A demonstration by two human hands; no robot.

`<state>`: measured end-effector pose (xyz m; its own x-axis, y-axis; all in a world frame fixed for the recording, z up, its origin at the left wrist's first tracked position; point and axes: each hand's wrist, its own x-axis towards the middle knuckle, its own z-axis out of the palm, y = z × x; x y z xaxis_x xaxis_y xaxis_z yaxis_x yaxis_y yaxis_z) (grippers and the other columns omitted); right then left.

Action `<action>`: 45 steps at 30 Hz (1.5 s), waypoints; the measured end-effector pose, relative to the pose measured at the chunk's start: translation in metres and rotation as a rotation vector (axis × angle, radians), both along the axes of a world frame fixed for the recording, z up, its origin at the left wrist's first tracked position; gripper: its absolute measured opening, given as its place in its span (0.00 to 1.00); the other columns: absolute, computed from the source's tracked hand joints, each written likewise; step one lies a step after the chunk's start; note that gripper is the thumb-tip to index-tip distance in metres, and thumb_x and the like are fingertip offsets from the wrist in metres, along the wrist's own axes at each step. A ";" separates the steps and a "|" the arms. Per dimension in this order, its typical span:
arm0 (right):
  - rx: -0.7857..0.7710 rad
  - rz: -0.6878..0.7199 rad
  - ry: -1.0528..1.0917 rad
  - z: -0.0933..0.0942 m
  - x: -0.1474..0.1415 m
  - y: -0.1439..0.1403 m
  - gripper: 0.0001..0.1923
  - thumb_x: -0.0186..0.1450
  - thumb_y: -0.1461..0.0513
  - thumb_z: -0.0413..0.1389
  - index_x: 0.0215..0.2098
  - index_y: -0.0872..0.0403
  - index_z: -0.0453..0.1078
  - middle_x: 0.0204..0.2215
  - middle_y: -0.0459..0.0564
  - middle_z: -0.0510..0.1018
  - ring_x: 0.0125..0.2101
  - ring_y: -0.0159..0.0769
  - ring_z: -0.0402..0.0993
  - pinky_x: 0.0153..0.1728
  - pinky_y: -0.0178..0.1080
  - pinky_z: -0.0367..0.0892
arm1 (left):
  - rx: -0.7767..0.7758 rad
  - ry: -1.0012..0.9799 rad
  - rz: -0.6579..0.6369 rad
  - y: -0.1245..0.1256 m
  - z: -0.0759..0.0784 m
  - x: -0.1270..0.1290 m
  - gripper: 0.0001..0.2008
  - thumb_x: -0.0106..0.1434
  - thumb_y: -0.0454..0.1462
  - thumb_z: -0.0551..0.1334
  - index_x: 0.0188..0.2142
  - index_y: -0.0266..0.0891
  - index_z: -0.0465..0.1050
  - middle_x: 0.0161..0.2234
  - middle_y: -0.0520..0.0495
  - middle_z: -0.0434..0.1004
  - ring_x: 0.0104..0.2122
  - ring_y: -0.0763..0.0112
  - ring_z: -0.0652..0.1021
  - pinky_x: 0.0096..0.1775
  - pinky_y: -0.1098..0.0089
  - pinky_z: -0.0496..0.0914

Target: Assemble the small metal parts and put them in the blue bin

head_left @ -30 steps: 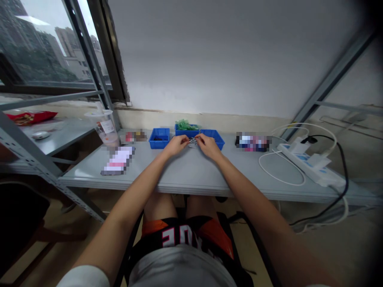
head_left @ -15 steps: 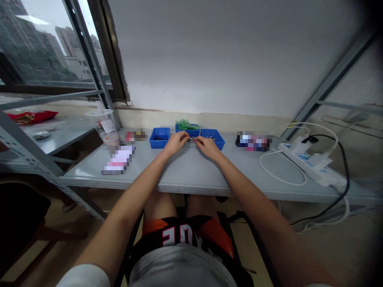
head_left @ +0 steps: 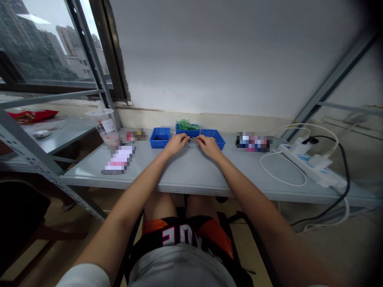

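Grey metal shelving serves as a desk (head_left: 185,171) under a window. Since a second ago both hands have slid slightly away from the body, now nearly against the bins. The left hand (head_left: 175,144) and right hand (head_left: 209,146) pinch a small tangle of thin metal wire pieces (head_left: 192,141) between their fingertips, low over the desk. Just beyond the hands sit three small blue plastic bins (head_left: 159,138), the middle one holding green bits (head_left: 186,124). Left of the left hand stands a clear plastic cup (head_left: 104,126); right of the right hand lie a white power strip (head_left: 311,164) and looping cables, well apart.
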<state>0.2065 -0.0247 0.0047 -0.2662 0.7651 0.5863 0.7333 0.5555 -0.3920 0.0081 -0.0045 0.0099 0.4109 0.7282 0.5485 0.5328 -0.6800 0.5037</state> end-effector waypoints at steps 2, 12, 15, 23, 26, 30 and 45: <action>0.013 0.001 0.015 0.000 0.000 0.000 0.13 0.69 0.59 0.48 0.41 0.53 0.74 0.29 0.50 0.80 0.30 0.37 0.74 0.37 0.37 0.64 | -0.007 0.011 -0.004 0.000 0.000 0.001 0.17 0.69 0.42 0.52 0.25 0.38 0.66 0.22 0.51 0.67 0.25 0.71 0.66 0.31 0.70 0.59; -0.014 0.036 0.030 0.000 0.000 0.000 0.13 0.70 0.58 0.47 0.40 0.53 0.73 0.25 0.47 0.77 0.27 0.35 0.72 0.34 0.35 0.62 | -0.034 -0.061 -0.017 -0.005 0.004 0.002 0.17 0.69 0.42 0.51 0.26 0.38 0.64 0.22 0.51 0.67 0.27 0.71 0.68 0.33 0.71 0.60; -0.055 0.056 -0.006 -0.002 0.000 0.001 0.12 0.69 0.59 0.48 0.38 0.53 0.73 0.26 0.48 0.78 0.28 0.35 0.73 0.34 0.35 0.62 | -0.038 -0.085 -0.018 -0.004 0.003 0.002 0.13 0.68 0.40 0.53 0.30 0.37 0.67 0.23 0.51 0.68 0.27 0.71 0.69 0.33 0.71 0.62; -0.063 0.030 -0.005 -0.005 0.002 0.004 0.10 0.66 0.58 0.52 0.37 0.54 0.73 0.26 0.48 0.78 0.26 0.35 0.71 0.31 0.35 0.61 | -0.044 -0.073 -0.041 -0.001 0.002 0.003 0.05 0.64 0.34 0.57 0.34 0.36 0.70 0.30 0.47 0.75 0.32 0.70 0.73 0.38 0.70 0.67; -0.057 0.022 0.015 -0.004 0.002 0.004 0.09 0.66 0.59 0.52 0.38 0.54 0.73 0.27 0.49 0.79 0.27 0.35 0.71 0.32 0.35 0.61 | -0.042 -0.050 -0.032 0.001 0.002 0.002 0.04 0.63 0.34 0.58 0.34 0.35 0.71 0.33 0.45 0.77 0.33 0.69 0.74 0.39 0.69 0.67; -0.031 0.020 0.046 -0.002 0.001 0.002 0.10 0.66 0.58 0.52 0.39 0.54 0.73 0.28 0.49 0.79 0.27 0.35 0.71 0.33 0.35 0.62 | -0.073 0.000 -0.031 0.004 -0.001 0.001 0.04 0.62 0.32 0.58 0.33 0.35 0.72 0.31 0.46 0.76 0.32 0.68 0.73 0.39 0.69 0.67; -0.072 0.191 0.104 -0.001 0.000 0.001 0.08 0.61 0.63 0.51 0.36 0.55 0.71 0.33 0.51 0.78 0.32 0.35 0.71 0.38 0.39 0.65 | -0.083 0.045 -0.051 0.006 -0.004 0.000 0.07 0.62 0.31 0.56 0.33 0.33 0.73 0.28 0.46 0.75 0.29 0.70 0.72 0.37 0.70 0.66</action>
